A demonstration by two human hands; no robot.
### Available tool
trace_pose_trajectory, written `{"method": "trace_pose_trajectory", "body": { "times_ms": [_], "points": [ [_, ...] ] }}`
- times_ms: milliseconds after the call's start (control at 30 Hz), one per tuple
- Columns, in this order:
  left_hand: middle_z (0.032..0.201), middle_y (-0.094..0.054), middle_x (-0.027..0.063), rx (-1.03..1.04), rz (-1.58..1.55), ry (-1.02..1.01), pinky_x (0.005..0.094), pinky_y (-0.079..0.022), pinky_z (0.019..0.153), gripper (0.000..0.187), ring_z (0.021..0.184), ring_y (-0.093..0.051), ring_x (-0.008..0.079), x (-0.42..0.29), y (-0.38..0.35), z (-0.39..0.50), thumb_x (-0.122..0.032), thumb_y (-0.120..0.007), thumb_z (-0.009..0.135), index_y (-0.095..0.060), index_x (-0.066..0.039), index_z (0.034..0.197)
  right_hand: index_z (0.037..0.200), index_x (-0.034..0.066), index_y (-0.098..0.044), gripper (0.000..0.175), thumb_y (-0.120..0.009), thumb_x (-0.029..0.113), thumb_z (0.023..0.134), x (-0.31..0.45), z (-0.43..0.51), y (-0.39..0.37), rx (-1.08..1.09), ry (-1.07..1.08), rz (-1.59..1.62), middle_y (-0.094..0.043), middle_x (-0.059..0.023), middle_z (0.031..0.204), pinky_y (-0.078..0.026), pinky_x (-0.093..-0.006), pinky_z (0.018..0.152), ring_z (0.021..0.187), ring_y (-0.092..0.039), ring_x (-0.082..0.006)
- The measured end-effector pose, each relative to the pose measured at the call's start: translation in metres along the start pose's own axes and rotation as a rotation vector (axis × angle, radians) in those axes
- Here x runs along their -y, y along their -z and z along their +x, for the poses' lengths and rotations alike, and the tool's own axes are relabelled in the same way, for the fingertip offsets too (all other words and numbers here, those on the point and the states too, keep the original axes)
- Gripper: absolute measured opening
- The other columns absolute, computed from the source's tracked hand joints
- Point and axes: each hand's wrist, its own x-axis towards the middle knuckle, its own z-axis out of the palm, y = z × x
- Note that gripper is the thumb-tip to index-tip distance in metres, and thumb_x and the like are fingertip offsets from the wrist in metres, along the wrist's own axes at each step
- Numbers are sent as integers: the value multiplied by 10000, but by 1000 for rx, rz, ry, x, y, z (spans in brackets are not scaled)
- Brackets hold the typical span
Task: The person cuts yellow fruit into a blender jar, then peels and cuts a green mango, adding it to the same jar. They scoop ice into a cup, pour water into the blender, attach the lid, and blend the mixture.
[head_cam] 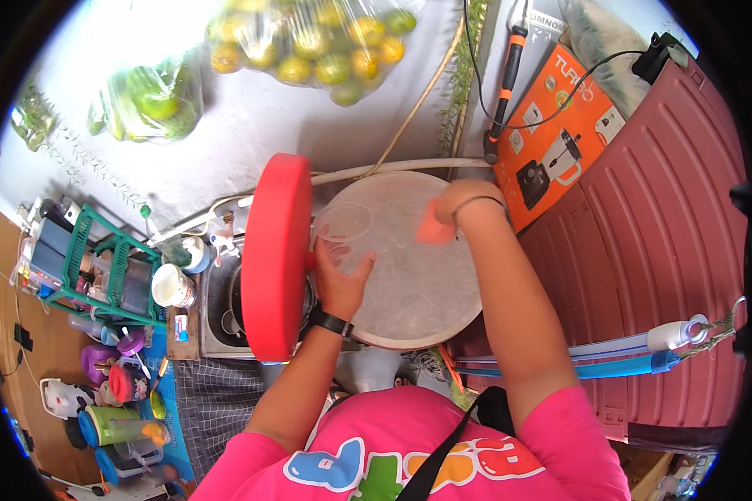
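A large round tub point(413, 294) with a pale rim stands before me, holding what looks like ice. My left hand point(340, 285), with a dark band at its wrist, is over the tub's left side, thumb and fingers around a clear plastic cup point(346, 223). A thick red round lid point(276, 257) stands on edge just left of this hand; whether they touch is unclear. My right hand point(470, 199), over the tub's upper right, grips a red scoop point(437, 227), blurred and low over the contents. Its handle is hidden in my fist.
At left are a sink point(210, 313), a tap point(224, 238), a white tub point(173, 286), a green rack point(109, 269) and several jugs. Bags of citrus fruit point(313, 47) hang on the wall. An orange blender box point(558, 144) and ribbed maroon panels point(658, 206) flank the right.
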Motion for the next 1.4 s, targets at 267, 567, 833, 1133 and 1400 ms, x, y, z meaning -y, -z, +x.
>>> {"method": "trace_pose_trajectory", "body": {
  "times_ms": [267, 567, 833, 1133, 1400],
  "points": [
    [1345, -540, 166, -18, -165, -75, 422, -495, 1034, 911, 1163, -634, 276, 22, 3, 2, -34, -868, 802, -320, -22, 1530, 999, 116, -819, 244, -738, 214, 791, 32, 61, -57, -185, 211, -372, -793, -72, 977, -558, -421, 632, 898, -769, -260],
    [1360, -526, 175, -17, -177, -108, 439, -466, 1078, 938, 1203, -617, 279, 26, 3, 6, -27, -859, 801, -286, -37, 1545, 1034, 95, -804, 288, -672, 126, 780, 39, 124, -114, 64, 471, -431, -779, -134, 1124, -497, -448, 925, 1053, -743, -318],
    [1363, -531, 169, -11, -160, -66, 448, -447, 1101, 951, 1223, -615, 285, 27, 4, 6, -16, -861, 792, -279, -53, 1542, 876, 17, -799, 207, -717, 114, 713, 29, 153, -159, 390, 507, -195, -772, -157, 946, -554, -447, 774, 882, -747, -295],
    [1330, -539, 173, -9, -293, -18, 433, -473, 1077, 975, 1265, -568, 285, 27, 3, 7, -58, -908, 747, -311, -19, 1516, 797, -15, -761, 181, -729, 134, 699, -12, 131, -30, 220, 473, -28, -728, -152, 759, -530, -405, 581, 629, -666, -250],
    [1255, -621, 115, 203, 50, 25, 438, -497, 992, 958, 1137, -626, 258, 18, 5, 8, -110, -905, 709, -390, -78, 1516, 940, 13, -784, 256, -640, 88, 743, -6, 37, 93, -247, 448, -233, -759, -207, 964, -545, -455, 759, 884, -729, -372]
  ]
}}
